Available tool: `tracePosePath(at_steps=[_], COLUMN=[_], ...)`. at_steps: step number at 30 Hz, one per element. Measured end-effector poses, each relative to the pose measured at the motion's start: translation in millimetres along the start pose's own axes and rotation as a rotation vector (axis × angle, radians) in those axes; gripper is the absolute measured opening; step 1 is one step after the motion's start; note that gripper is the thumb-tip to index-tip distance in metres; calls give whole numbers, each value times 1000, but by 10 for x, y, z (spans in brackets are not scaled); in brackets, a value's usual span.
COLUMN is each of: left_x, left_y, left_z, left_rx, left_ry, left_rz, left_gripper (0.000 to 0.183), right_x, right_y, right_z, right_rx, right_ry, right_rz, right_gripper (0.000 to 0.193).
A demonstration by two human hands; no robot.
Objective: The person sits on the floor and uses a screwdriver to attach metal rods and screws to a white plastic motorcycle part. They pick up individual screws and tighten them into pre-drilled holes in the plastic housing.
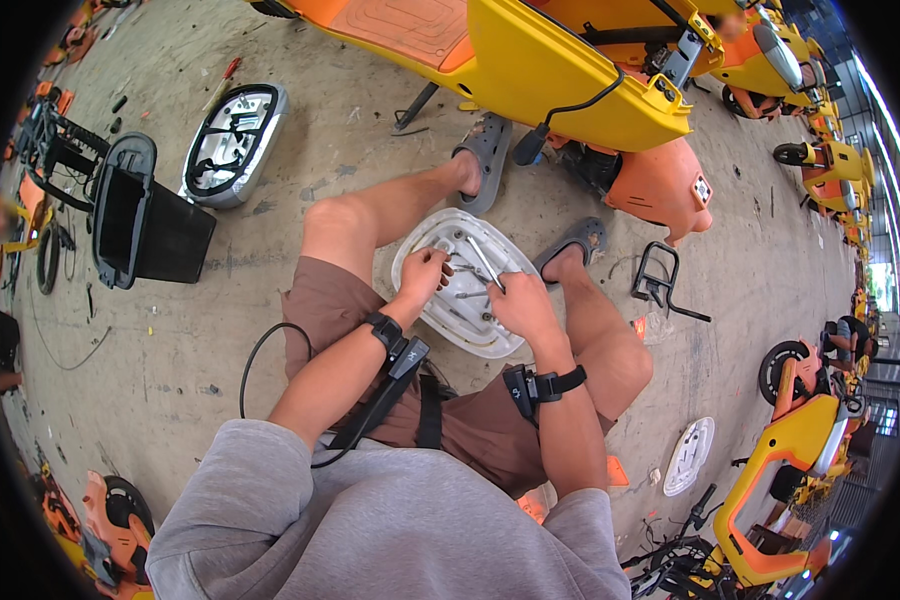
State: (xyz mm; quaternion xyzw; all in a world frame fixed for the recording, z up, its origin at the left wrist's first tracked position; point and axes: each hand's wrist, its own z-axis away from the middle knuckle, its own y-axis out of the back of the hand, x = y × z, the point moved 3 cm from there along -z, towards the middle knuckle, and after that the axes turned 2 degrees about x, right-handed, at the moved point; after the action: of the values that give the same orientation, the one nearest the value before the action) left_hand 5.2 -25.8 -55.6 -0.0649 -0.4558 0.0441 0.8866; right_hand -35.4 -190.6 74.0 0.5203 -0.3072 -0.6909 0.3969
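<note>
A white plastic shell [505, 345], oval and tray-like, lies between my legs with several small metal parts and tools in it. My right hand [522, 305] is closed round a silver wrench [484, 260], whose shaft points up and to the left over the shell. Above the shell's left side, my left hand [425, 280] has its fingers pinched together. Whatever they hold, if anything, is too small to make out. Black devices are strapped to both wrists, and a cable runs from the left one.
Ahead stands a yellow and orange scooter [560, 75]. To the left are a scooter seat turned underside up [270, 150], a screwdriver [232, 70] and a black bin-like box [175, 235]. A black metal bracket [655, 280] and another white shell [690, 457] lie at the right.
</note>
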Motion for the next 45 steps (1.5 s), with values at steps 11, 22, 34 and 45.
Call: tracePosePath(at_steps=[11,22,34,45], left_x=[33,85,-6,-13], left_y=[10,-8,-79,-200], left_z=[20,64,0,217], left_rx=[-29,-24,-14,-399], left_ry=[12,26,-45,-92], left_rz=[-40,-56,-22,-141], left_gripper=[24,24,25,21], right_x=[-45,-64,120,-62], right_y=[22,40,-158,-39], right_z=[-9,5,6,13], right_rx=[-25,-8,-21,97], right_ry=[-5,6,4,-68], right_rz=[-42,-1,15,-17], right_gripper=[26,25,26,36])
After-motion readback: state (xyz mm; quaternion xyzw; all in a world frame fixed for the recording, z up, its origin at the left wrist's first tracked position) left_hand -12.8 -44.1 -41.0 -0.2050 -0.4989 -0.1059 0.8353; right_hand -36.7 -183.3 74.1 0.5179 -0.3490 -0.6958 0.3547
